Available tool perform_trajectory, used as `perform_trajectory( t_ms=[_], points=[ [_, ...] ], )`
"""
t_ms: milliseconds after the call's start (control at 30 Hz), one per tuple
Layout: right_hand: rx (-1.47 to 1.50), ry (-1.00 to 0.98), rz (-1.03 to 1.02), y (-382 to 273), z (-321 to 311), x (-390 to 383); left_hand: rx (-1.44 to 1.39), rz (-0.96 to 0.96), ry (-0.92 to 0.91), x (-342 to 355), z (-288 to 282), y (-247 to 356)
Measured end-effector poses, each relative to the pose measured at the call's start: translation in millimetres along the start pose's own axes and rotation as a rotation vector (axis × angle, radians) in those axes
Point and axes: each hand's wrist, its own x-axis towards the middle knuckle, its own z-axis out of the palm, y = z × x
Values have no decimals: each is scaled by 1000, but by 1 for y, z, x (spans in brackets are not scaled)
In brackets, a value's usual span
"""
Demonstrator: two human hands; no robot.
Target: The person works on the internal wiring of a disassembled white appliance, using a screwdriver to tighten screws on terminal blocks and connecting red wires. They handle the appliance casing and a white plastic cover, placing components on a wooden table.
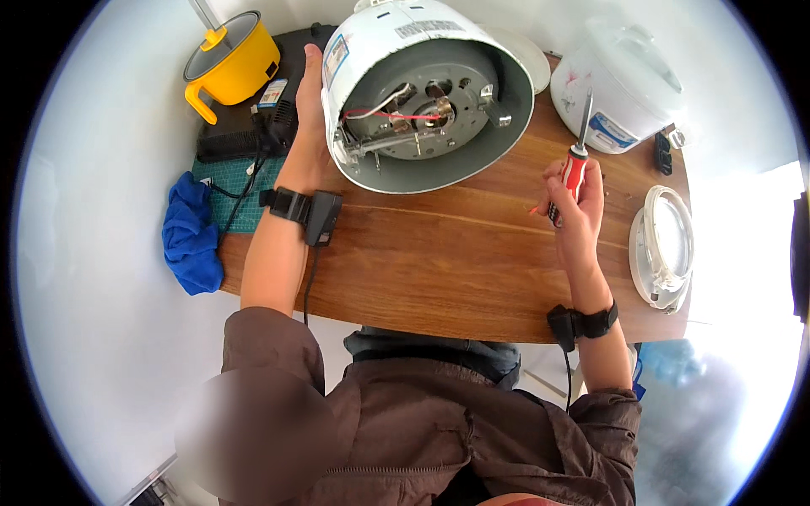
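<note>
**A:** Nearest first: what is each hand doing?

**B:** The right hand (574, 198) is over the brown wooden worktop (439, 270), its grip closed round the red handle of a screwdriver with a slim metal shaft (580, 139), tip pointing up and away, touching nothing. The left hand (308, 139) is clasped on the side wall of the white round rice-cooker body (422, 93), holding it tipped on its side so the open underside faces the person.

**A:** How far does the work look?

**B:** My reading: the base plate is already off, since the grey metal inner plate, red and white wires and brackets show bare. Whether any screws remain inside I cannot tell.

**A:** And around it?

**B:** A round white lid-like part (662, 244) lies at the right edge. To the left a blue cloth (190, 236) hangs off a green cutting mat (245, 194). Farther back stand a yellow pot with a handle (232, 59) and a second white rice cooker (624, 80).
</note>
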Motion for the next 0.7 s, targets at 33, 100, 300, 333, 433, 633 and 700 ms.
perform_trajectory(
  t_ms=[33, 100, 300, 333, 433, 633, 700],
  points=[
    [-9, 4, 15, 5, 2, 4, -44, -14, -6, -4, 4, -3],
    [-6, 3, 25, 15, 4, 13, -56, -10, -43, -7, 7, -5],
    [-6, -12, 15, 30, 19, 19, -252, -54, -195, 8, -25, -23],
    [-13, -12, -4, 30, 18, 19, -141, -30, -92, 6, -14, -21],
    [-22, -21, 1, 32, 12, 19, -279, -96, -206, 1, -15, -20],
    [35, -16, -63, 46, 16, 15, -251, -108, -403, 12, -36, -26],
    [9, -14, -82, 48, 14, 14, -322, -134, -405, 15, -44, -29]
  ],
)
